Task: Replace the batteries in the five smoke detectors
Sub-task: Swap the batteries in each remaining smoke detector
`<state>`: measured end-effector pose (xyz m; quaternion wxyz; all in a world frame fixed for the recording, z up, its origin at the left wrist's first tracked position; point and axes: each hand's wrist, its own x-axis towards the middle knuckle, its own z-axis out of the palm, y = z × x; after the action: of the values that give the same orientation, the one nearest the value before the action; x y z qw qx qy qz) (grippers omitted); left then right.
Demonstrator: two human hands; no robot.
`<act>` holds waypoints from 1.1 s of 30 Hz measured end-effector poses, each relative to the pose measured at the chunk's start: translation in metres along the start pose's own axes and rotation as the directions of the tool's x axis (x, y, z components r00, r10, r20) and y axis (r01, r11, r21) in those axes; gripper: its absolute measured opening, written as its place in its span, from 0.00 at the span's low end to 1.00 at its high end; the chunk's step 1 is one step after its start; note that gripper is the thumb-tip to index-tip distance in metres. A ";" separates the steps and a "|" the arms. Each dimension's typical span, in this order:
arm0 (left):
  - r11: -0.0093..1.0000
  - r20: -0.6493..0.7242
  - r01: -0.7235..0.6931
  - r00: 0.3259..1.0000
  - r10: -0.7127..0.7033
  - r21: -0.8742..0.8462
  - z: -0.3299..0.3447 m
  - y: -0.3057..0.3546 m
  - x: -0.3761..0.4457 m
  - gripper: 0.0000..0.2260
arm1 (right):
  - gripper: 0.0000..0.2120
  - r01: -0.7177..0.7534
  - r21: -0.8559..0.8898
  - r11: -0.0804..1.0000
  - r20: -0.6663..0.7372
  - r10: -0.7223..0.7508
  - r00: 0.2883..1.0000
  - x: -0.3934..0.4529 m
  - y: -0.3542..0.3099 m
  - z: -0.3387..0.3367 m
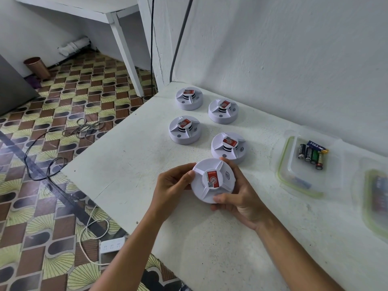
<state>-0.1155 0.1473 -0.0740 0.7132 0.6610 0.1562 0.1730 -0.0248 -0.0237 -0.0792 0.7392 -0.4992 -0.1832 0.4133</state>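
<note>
Head view, single frame. I take the held smoke detector [213, 180] as my landmark for all positions.

Held smoke detector: white, round, lifted just above the white table [130, 160] near its front-left edge, top face tilted toward the camera. Red label with a QR patch on its raised centre.

Left hand [172, 182]: grips the detector's left rim, thumb tip on the top edge, fingers curled underneath. Right hand [239, 198]: grips the right and lower rim, thumb on the near edge, fingertips showing over the far edge. Both hands are clamped on this one unit, one on each side of it.

Four other detectors sit flat on the table beyond the landmark, labels up. Nearest detector [228, 148]: just behind and slightly right, very close to the right hand's fingertips; I cannot tell whether they touch. Second detector [184, 129]: behind and to the left, apart. Third detector [223, 111]: farther back, roughly straight behind. Fourth detector [189, 98]: farthest back, left, near the table's corner at the wall.

Right of the landmark, well apart: a clear container [294, 171] with a green rim, holding a cluster of batteries [312, 154] lying side by side. Farther right, at the frame edge, a second container [375, 202], blurred; contents not readable.

Left of the landmark, below table level: patterned floor with loose cables [52, 143] and a white power strip [112, 245].
</note>
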 end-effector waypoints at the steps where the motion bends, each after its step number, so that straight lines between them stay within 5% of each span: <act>1: 1.000 -0.002 0.002 1.000 -0.002 0.000 0.000 0.000 0.000 0.15 | 0.39 0.000 0.001 1.000 0.002 0.000 1.000 0.000 0.000 0.000; 19: 1.000 -0.008 0.016 1.000 -0.016 0.000 0.002 0.004 -0.001 0.11 | 0.37 -0.058 0.167 0.984 0.043 0.051 0.998 0.000 -0.001 -0.004; 33: 1.000 -0.009 0.009 1.000 -0.008 0.022 0.000 0.000 0.000 0.12 | 0.37 -0.011 0.035 0.999 -0.007 0.012 1.000 -0.001 0.001 -0.001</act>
<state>-0.1152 0.1471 -0.0738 0.7058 0.6675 0.1643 0.1713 -0.0249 -0.0253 -0.0805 0.7461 -0.4888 -0.1704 0.4188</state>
